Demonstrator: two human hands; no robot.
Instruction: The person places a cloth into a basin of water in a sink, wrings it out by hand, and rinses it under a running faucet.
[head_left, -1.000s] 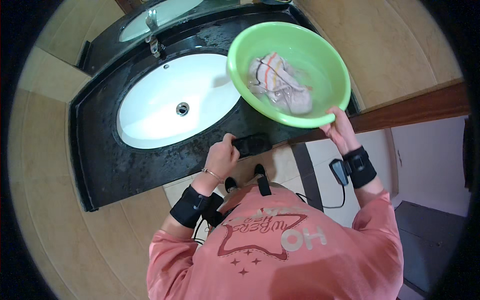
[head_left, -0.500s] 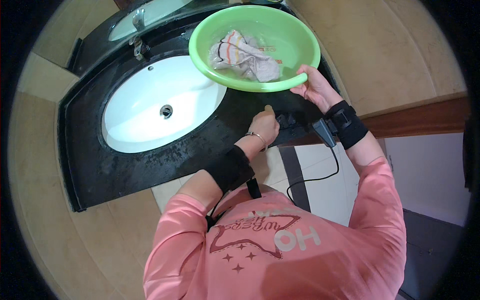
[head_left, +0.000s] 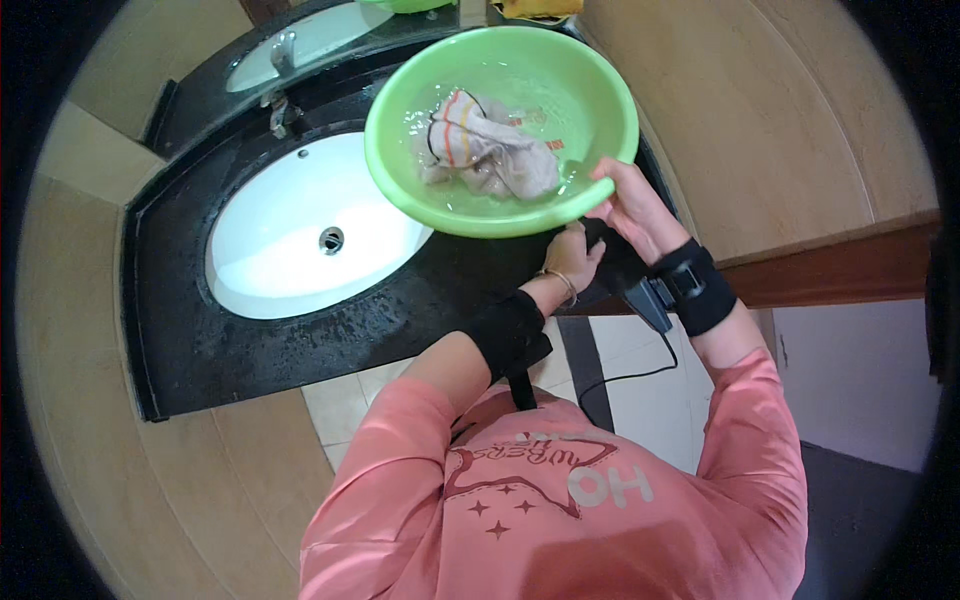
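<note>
A round light-green basin (head_left: 400, 205) is at the counter's right end, holding clear water and a wet greyish cloth (head_left: 520, 170) with a striped edge in orange, yellow and dark. My right hand (head_left: 638, 208) grips the basin's near-right rim, thumb over the top and fingers beneath. Just below the near rim is my left hand (head_left: 574, 260), its thumb and a finger apart; its other fingers are partly hidden. Whether it touches the basin's underside I cannot tell. It wears a bracelet.
Left of the basin lies a white oval sink (head_left: 270, 230) set in a wet black countertop (head_left: 330, 345), with a metal faucet (head_left: 280, 112) behind. A mirror (head_left: 340, 40) runs along the back. Something yellow (head_left: 540, 8) sits behind the basin. A cable (head_left: 640, 375) hangs from my right wrist strap.
The basin has come nearer to me with its water and cloth, my right hand still on the rim. My left hand has moved right, close under the near rim.
</note>
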